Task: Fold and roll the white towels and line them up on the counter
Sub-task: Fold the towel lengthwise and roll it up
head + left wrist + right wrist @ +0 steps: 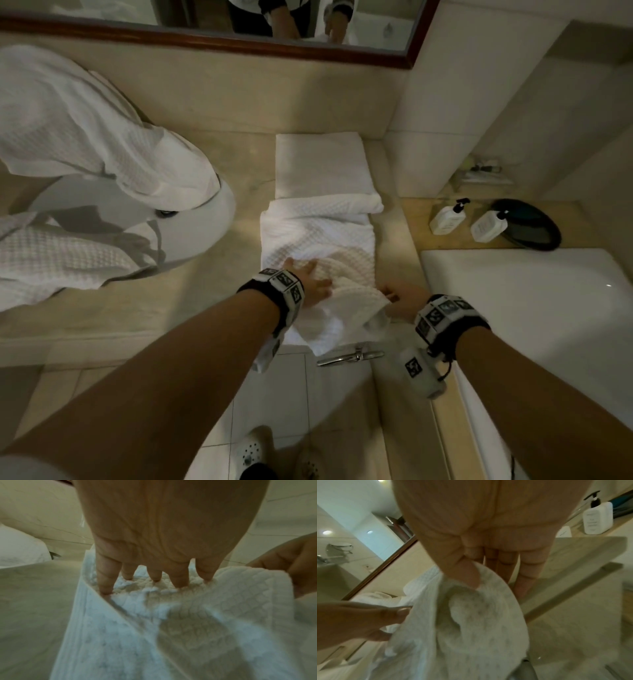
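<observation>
A white waffle towel (318, 240) lies lengthwise on the beige counter (212, 301), its near end hanging over the front edge. My left hand (308, 277) lies flat on its near part, straight fingers (178, 577) pressing into the weave. My right hand (400, 298) pinches the towel's near right edge (481, 588) between thumb and forefinger and lifts it; the other fingers (527, 572) stay straight. A rolled towel (325, 205) lies across the far end, and a folded smooth towel (322, 164) sits behind it against the wall.
A round white basin (202, 219) at left is draped with more white waffle cloth (78, 137). Two pump bottles (445, 219) and a dark oval tray (527, 222) stand on a ledge at right. A white tub (531, 291) lies right. A mirror (308, 31) hangs behind.
</observation>
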Demonstrator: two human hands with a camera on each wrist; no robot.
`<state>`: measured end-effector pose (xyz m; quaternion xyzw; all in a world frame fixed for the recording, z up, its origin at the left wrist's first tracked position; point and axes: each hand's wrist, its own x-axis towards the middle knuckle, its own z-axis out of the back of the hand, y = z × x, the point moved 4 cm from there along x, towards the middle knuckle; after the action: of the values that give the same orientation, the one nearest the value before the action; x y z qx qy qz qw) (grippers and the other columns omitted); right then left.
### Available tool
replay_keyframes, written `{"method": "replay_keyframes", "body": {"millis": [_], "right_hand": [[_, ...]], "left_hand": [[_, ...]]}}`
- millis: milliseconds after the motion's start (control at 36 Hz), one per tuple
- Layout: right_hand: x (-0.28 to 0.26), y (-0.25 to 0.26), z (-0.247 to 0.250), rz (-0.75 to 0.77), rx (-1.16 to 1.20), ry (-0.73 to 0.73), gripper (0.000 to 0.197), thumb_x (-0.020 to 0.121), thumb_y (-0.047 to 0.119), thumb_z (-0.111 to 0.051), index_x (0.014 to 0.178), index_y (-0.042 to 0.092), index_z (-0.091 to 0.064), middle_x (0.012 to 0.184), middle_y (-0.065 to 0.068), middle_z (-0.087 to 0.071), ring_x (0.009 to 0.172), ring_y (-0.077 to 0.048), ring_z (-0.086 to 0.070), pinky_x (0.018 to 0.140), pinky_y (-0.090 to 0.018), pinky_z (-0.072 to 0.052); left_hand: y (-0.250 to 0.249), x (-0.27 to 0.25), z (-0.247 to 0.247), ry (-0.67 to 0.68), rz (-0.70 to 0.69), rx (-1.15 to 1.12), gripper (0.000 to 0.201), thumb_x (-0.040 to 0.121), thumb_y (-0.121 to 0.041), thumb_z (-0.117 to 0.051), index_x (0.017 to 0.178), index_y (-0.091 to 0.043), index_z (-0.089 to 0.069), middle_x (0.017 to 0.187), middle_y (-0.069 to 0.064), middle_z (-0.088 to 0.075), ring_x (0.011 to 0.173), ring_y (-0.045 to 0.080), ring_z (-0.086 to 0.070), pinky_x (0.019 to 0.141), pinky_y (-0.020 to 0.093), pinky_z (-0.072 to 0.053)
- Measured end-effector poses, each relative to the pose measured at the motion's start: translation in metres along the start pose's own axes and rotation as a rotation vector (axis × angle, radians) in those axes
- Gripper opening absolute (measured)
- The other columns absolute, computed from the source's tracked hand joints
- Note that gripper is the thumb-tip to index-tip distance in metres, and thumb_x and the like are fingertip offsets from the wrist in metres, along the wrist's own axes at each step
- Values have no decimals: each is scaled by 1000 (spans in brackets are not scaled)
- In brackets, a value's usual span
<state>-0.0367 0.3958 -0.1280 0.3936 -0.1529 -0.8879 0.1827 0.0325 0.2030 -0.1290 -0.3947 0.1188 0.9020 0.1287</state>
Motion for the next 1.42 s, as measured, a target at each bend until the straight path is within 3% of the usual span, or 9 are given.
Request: {"method": "replay_keyframes", "body": {"millis": [194,361,528,694,917,1083,1222,1333,1417], "right_hand": [[-10,11,-5,-152,-221,-137,34,93,30,-56,119,9,-60,123,-9,-59,114,-28,-55,94,-33,-43],[-28,7,17,-26,-33,-512,13,88,22,-57,89,13,-47,77,-2,-50,79,-25,-52,64,-27,-37],[-31,13,8,76,-30,-135,26,84,25,-67,101,17,-50,89,4,-49,88,-19,-50,72,-26,-36],[-44,12,11,-4,-128,-339,14,86,24,-59,87,18,-47,74,6,-44,80,-20,-48,60,-24,-34],[-41,34,11,0,-210,-383,18,88,31,-54,85,16,-65,95,-6,-66,83,-22,-55,73,-26,-38],[-45,42,11,73,-235,-274,15,88,26,-56,77,16,-59,78,-1,-55,79,-22,-53,65,-26,-37],[-56,29,6,60,-325,-107,19,81,11,-63,84,18,-46,92,-5,-50,85,-18,-48,72,-23,-34],[-62,25,3,-13,-507,-81,24,94,22,-53,114,9,-53,118,-12,-55,108,-25,-53,83,-25,-38],[-64,23,-10,37,-502,-101,9,92,27,-54,90,19,-58,102,-6,-58,95,-24,-54,77,-25,-41]], "left_hand": [[11,2,-2,-79,59,-208,49,103,-37,-17,152,-33,-11,162,3,3,147,34,5,115,61,-8],[10,-9,2,-252,60,-240,45,104,-33,-25,142,-15,-38,148,10,-38,136,30,-33,111,46,-29],[-2,-13,-14,-258,67,-353,43,99,-42,-35,133,-20,-47,141,8,-43,125,30,-42,108,47,-32],[-15,-32,-11,-541,120,-620,34,93,-40,-48,118,-17,-50,122,5,-50,111,26,-46,95,36,-39],[-82,-33,8,-547,73,-703,102,70,-72,-62,143,-12,-25,133,6,-39,119,26,-42,99,36,-38],[-70,-38,8,-551,114,-820,44,91,-14,-50,134,-15,-42,130,10,-47,119,29,-49,95,33,-39],[-49,-59,0,-484,53,-617,15,89,-11,-47,100,-21,-51,102,4,-50,101,26,-52,78,33,-43],[-43,-72,-11,-409,9,-457,28,80,1,-43,92,-24,-44,88,0,-45,90,25,-52,71,37,-49],[-50,-77,-17,-335,-33,-377,27,80,3,-43,87,-22,-39,84,2,-44,80,24,-49,65,35,-44]]}}
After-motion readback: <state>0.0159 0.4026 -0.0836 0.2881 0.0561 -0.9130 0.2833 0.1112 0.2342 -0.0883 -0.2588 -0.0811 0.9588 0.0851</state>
